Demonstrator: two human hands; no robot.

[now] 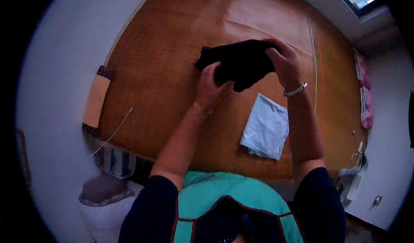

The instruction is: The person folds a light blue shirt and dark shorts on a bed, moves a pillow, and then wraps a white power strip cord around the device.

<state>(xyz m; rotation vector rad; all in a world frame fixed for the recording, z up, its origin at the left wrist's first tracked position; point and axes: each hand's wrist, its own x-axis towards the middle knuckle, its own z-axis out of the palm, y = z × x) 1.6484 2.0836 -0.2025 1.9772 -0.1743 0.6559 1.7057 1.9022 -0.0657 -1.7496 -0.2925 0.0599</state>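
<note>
while both of your arms reach forward over the wooden surface, you hold one dark garment up between your two hands. your left hand is closed on the garment's lower left part, fingers curled into the cloth, with a corner of the fabric sticking out above and to the left of your knuckles. your right hand is closed over its upper right edge, fingers wrapped over the top of the cloth. the garment hangs bunched between the two grips, its lower fold sagging below the line of your hands, and it sits off the surface.

count: one dark garment in hand; one light blue folded cloth lying flat on the surface, below your right hand and just beside your right forearm, apart from the dark garment. one bracelet on your right wrist. one white cord trails off the left edge of the surface. one white sack stands at lower left.
</note>
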